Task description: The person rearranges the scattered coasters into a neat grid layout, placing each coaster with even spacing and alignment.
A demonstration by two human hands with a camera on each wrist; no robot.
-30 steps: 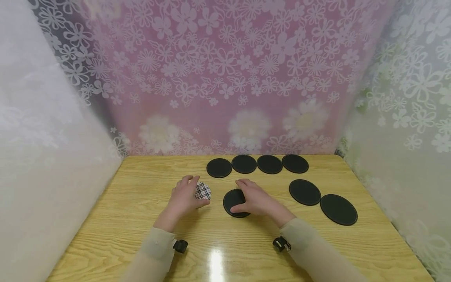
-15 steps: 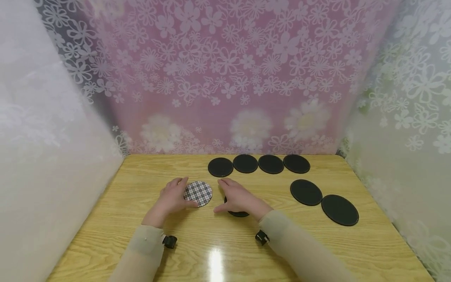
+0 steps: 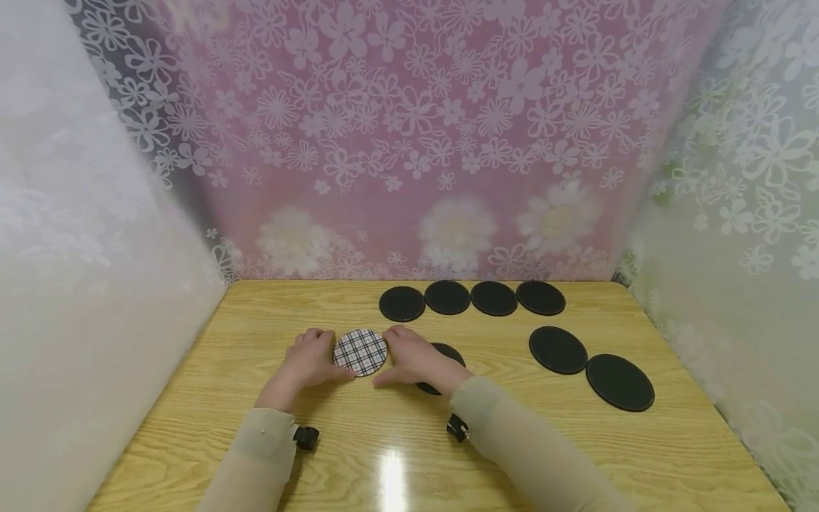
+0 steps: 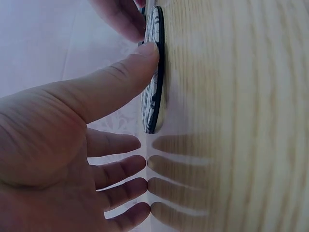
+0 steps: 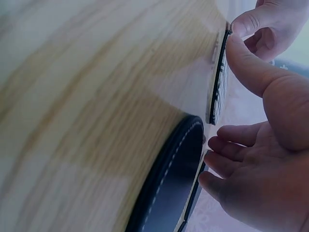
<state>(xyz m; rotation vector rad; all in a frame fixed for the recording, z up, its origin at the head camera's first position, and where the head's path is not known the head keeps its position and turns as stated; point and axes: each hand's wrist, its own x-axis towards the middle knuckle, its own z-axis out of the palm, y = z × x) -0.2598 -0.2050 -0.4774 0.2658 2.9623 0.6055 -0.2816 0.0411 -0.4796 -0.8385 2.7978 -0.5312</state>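
A round coaster point(image 3: 360, 352) with a white and black plaid face lies flat on the wooden table between both hands. My left hand point(image 3: 309, 361) is at its left side; the left wrist view shows the thumb point(image 4: 128, 72) against the coaster's edge and the other fingers nearly straight, tips at the tabletop. From the right, my right hand point(image 3: 412, 359) comes up to the coaster's right rim, fingers and thumb spread, the thumb point(image 5: 251, 63) near the edge in the right wrist view. Under that hand and wrist, a black coaster point(image 3: 451, 353) is partly hidden.
Several black coasters stand in a row along the back, one of them a round black coaster point(image 3: 402, 304). Two more, including a black coaster point(image 3: 620, 382), lie at the right. A pink floral curtain point(image 3: 416, 142) hangs behind the table point(image 3: 269, 302).
My left hand has drawn back leftward, uncovering the plaid coaster. The right hand has travelled left from over the black coaster to the plaid coaster's right rim.
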